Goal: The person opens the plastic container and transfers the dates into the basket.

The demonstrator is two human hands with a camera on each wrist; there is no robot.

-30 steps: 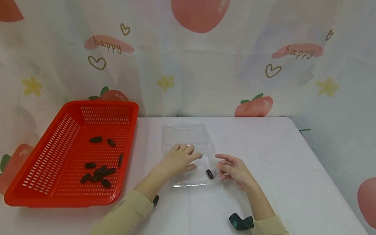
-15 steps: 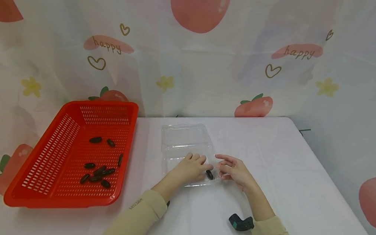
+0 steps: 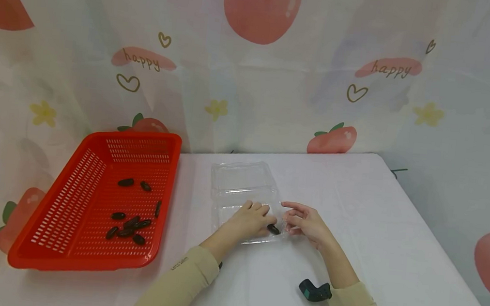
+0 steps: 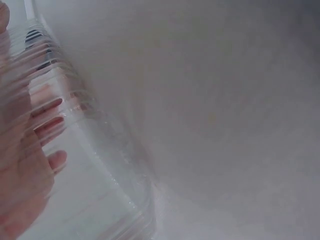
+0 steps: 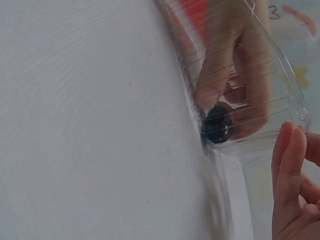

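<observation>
White cloth covers the whole table [image 3: 374, 222], a bit wrinkly, and it fills most of the lower half of the head view. Behind it hangs a pale printed curtain [image 3: 276, 92] with big pinkish-red fruit shapes, little hearts, yellow flowers and the word "happy" here and there, wrapping round both sides of the frame.

My left hand [image 3: 251, 220] is down inside the clear ribbed plastic clamshell box [image 3: 242, 179] near the middle of the frame, fingers stretched fairly flat with the tips right at the small dark oval date [image 3: 273, 229] sitting in the box's lower right corner. In the right wrist view the date [image 5: 218, 124] shows through the ribbed wall with my fingertips [image 5: 210, 92] on it or just above it; I honestly can't tell if I've pinched it. My right hand [image 3: 304, 222] is just beside the box's right edge, fingers loosely curled against the rim, not clearly gripping anything.

Over in the lower left sits a red perforated plastic basket [image 3: 70, 196], well apart from the box, with a scatter of other dark dates [image 3: 130, 223] in its bottom. A small dark green gadget [image 3: 314, 291] lies on the cloth by my right sleeve.
</observation>
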